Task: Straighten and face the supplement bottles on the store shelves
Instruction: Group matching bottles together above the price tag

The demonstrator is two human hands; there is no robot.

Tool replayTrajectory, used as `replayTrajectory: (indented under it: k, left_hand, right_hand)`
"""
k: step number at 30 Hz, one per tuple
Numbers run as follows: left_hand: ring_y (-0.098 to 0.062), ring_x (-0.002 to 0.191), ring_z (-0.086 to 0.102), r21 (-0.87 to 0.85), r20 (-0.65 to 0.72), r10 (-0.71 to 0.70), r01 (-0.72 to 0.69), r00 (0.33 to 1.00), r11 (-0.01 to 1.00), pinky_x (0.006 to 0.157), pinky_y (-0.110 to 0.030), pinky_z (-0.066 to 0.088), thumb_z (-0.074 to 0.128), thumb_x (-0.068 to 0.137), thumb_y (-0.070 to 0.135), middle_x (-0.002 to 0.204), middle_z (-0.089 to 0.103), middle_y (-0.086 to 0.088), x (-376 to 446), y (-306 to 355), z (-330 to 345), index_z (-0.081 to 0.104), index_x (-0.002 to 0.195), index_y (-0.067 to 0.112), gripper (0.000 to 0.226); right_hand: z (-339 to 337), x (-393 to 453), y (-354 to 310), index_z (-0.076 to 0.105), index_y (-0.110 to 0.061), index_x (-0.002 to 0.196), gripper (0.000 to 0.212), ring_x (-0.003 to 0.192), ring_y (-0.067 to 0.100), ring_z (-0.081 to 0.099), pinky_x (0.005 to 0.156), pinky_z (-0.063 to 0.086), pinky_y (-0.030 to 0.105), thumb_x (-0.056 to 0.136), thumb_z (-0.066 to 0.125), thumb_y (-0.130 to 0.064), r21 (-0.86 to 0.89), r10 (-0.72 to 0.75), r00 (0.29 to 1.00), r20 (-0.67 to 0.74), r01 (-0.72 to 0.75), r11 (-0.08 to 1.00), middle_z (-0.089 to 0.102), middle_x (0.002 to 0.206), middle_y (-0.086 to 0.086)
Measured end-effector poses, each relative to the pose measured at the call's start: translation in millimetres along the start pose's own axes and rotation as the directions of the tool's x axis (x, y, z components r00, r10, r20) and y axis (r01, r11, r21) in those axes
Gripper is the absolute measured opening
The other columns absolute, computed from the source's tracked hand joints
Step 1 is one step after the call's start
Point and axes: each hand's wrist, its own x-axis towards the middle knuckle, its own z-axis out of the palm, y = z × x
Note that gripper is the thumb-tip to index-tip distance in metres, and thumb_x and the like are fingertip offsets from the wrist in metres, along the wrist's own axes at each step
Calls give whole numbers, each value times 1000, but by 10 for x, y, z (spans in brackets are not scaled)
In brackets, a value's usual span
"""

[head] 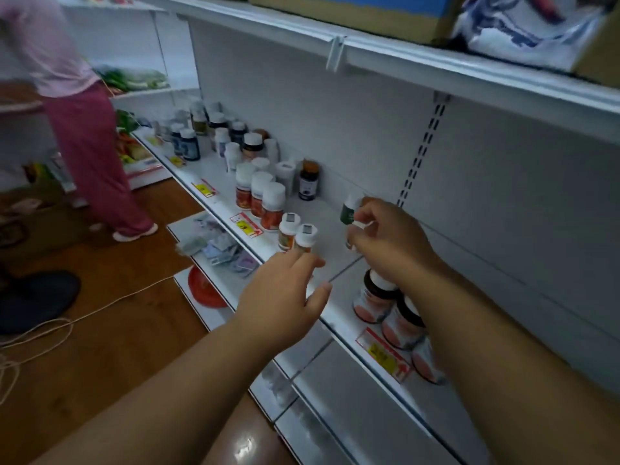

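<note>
Left hand (285, 293): near, fingers loose, touching two orange bottles (297, 236).
Right hand (389, 236): pinching green bottle (349, 211), far on the shelf (339, 263).

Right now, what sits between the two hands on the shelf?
In the head view, only bare white shelf shows between the left hand and the right hand.

The scene is dim and bluish, with soft, faint shadows. A small glare patch shines on the floor (243, 446). Wide-angle distortion bends the upper shelf (402, 58) edge. The bag (523, 31) at top right is motion-blurred, and far bottles (201, 129) look soft.
</note>
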Motion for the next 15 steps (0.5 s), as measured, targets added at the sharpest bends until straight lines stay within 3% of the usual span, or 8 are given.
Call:
replayTrajectory:
  k: [4, 7, 13, 15]
  left_hand:
    - [-18, 103, 53, -12, 15, -4, 4, 1000, 1000, 87, -37, 46, 53, 91, 46, 109, 59, 5, 377, -419, -40, 57, 117, 27, 33]
    - [-20, 100, 54, -39, 58, 59, -57, 997, 998, 86, -37, 47, 49, 88, 48, 107, 60, 2, 648, -702, 10, 59, 114, 24, 37]
    - [-24, 99, 56, -53, 199, 315, -311, 928, 949, 83, -36, 47, 57, 86, 43, 110, 61, -2, 1264, -1289, -5, 61, 118, 21, 40]
    - [-24, 99, 58, -62, 239, 425, -424, 873, 904, 82, -36, 49, 60, 82, 43, 109, 62, -2, 1465, -1438, -11, 61, 117, 21, 42]
  right_hand:
    - [278, 798, 198, 67, -4, 92, 21, 84, 27, 63, 61, 42, 24, 87, 60, -24, -209, 105, 990, 92, -83, 974, 65, 88, 10]
    - [554, 1181, 366, 66, -7, 99, 20, 83, 25, 61, 68, 44, 26, 84, 64, -19, -361, 260, 950, 174, -184, 914, 67, 98, 13]
    - [869, 1433, 317, 62, -15, 116, 40, 100, 30, 63, 81, 48, 32, 78, 73, -23, -372, 480, 877, 25, -437, 819, 66, 111, 11]
    - [904, 1352, 240, 55, -19, 118, 47, 93, 29, 62, 74, 46, 30, 74, 73, -21, -328, 452, 892, -26, -435, 839, 64, 102, 9]
